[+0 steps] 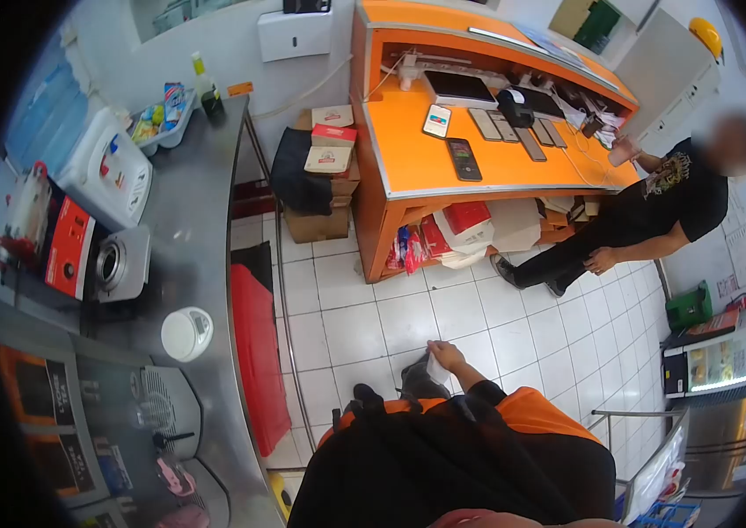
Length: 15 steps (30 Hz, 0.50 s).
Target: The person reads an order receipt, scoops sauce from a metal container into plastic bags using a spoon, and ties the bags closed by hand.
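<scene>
My right hand (448,354) hangs low in front of my body, its fingers closed on a small white piece of tissue or paper (437,370). I cannot make out exactly which of the two it is. Below that hand are my dark shoes (421,377) on the white tiled floor (347,317). An orange sleeve (536,414) covers my right upper arm. My left hand does not show anywhere. To my left stands a steel counter (184,220) with a round white kitchen scale (186,334) on it.
Ahead is an orange desk (408,163) with several phones (464,159) and a black card terminal (515,107). A person in black (654,202) stands at its right end. Cardboard boxes (316,227) sit left of the desk. A red lid-like panel (257,361) leans beneath the steel counter.
</scene>
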### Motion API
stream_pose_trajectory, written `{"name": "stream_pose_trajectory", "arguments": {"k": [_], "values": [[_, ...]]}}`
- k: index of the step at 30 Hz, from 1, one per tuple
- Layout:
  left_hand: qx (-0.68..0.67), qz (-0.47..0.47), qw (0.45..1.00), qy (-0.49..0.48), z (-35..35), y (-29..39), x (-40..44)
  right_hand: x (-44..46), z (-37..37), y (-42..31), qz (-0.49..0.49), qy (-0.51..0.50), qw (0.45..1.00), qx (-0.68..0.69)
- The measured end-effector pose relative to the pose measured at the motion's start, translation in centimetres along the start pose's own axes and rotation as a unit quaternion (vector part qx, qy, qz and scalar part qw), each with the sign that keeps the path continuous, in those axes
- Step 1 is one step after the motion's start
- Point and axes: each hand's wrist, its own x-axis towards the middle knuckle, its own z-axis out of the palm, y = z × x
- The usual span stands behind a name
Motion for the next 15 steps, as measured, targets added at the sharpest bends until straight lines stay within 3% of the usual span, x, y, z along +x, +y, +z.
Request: {"name": "stream_pose_trajectory", "arguments": {"k": [7,11,15], "values": [[-0.004,0.013,0.991,-0.134,5.8,2.3,-5.2,-0.5,-0.3,1.4,0.003,0.016,1.0,0.008],[-0.007,0.031,0.979,-0.203,8.1,3.8,-8.2,-2.0,-0.5,6.5,0.078,0.032,0.996,-0.028],[-0.017,0.056,0.962,-0.265,10.4,6.5,-11.7,-3.2,-1.5,10.2,0.166,0.03,0.985,0.022]]}}
